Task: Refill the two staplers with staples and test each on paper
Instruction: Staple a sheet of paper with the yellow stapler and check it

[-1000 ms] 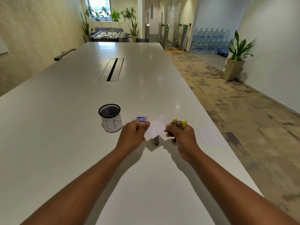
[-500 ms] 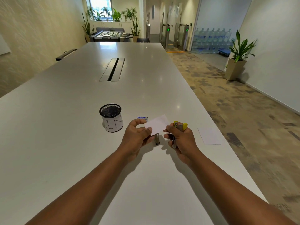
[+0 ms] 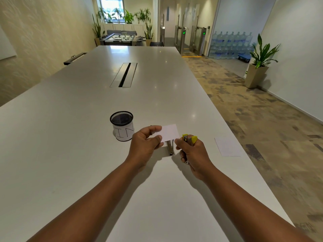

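Observation:
My left hand (image 3: 146,144) pinches a small white paper slip (image 3: 168,132) by its left edge, holding it above the table. My right hand (image 3: 193,151) is closed around a yellow stapler (image 3: 189,138), whose yellow nose sticks out above my fingers, just right of the slip. A second, silver stapler (image 3: 170,147) lies on the table between my hands, partly under the slip. The blue staple box seen earlier is hidden behind my left hand and the slip.
A black mesh pen cup (image 3: 122,125) with a white label stands left of my hands. Another white paper sheet (image 3: 228,146) lies near the table's right edge. A cable slot (image 3: 124,74) sits mid-table. The long white table (image 3: 70,137) stretches ahead.
My left hand has shifted its hold on the paper slip and lifted it slightly, now covering the blue staple box. My right hand keeps the yellow stapler in about the same place.

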The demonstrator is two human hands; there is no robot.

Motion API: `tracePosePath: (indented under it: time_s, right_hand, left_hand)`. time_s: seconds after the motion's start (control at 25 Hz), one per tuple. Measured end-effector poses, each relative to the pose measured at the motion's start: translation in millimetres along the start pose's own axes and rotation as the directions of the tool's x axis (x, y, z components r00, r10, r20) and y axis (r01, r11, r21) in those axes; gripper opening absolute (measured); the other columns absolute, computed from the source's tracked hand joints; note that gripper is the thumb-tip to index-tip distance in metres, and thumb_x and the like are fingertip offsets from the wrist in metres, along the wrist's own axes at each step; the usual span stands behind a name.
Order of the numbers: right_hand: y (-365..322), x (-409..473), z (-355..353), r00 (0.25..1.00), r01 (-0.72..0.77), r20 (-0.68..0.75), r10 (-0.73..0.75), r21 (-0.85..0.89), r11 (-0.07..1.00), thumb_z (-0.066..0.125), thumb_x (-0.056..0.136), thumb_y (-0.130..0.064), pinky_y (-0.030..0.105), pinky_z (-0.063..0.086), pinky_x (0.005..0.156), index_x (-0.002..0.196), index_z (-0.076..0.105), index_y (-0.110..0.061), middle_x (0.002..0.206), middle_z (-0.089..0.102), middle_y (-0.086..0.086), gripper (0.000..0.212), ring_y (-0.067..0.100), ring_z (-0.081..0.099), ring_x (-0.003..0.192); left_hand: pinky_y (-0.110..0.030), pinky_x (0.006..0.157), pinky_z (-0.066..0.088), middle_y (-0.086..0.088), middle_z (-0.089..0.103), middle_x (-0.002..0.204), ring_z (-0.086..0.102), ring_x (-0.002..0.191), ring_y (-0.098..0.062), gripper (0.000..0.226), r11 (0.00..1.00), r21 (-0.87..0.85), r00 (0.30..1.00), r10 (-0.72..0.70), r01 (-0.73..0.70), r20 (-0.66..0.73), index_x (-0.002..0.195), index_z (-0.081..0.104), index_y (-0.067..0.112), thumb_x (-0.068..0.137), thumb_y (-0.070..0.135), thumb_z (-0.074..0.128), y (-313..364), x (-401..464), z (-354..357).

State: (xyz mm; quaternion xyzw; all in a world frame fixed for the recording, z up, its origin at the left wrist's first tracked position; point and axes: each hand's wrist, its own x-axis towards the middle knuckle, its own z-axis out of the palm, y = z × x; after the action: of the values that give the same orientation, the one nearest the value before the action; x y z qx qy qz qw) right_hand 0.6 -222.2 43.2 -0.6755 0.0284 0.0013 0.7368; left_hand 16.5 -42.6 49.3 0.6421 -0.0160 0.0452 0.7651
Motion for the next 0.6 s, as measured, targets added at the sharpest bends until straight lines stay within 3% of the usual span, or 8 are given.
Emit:
tracePosePath:
  time_s: [0.16,0.4,0.6]
  right_hand:
    - [5.1,-6.4,6.1,0.997,-0.035,0.074,0.037,-0.02,0.999,0.065,0.085,-0.03,0.027,0.038,0.049,0.09,0.058,-0.017,0.067,0.052,0.003,0.016,0.015,0.046,0.052]
    - [6.5,-9.8,16.8,0.986,-0.042,0.165,0.037,0.025,0.999,0.065,0.086,-0.038,0.027,0.048,0.061,0.116,0.067,-0.013,0.082,0.059,-0.003,0.039,0.01,0.057,0.07]
    - [2.4,-13.4,21.7,0.985,-0.035,0.17,0.014,0.122,0.992,0.07,0.086,-0.049,0.03,0.048,0.065,0.111,0.066,-0.003,0.09,0.058,0.001,0.052,0.012,0.057,0.075]
  left_hand:
    - [-0.024,0.075,0.06,0.019,0.075,0.1,0.075,0.082,-0.008,0.035,0.999,0.01,0.999,0.039,-0.039,-0.01,0.099,0.078,0.03,0.086,-0.002,0.076,8.2,2.1,-4.2]
    - [-0.027,0.077,0.061,0.019,0.075,0.104,0.074,0.085,-0.011,0.04,0.995,0.058,0.996,0.085,-0.084,-0.013,0.102,0.077,0.035,0.083,-0.001,0.079,14.8,-1.4,-4.4]
    - [-0.029,0.081,0.062,0.019,0.075,0.107,0.069,0.08,-0.009,0.04,0.989,0.112,0.995,0.101,-0.102,0.012,0.102,0.076,0.036,0.082,0.001,0.08,16.4,-6.2,-5.2]
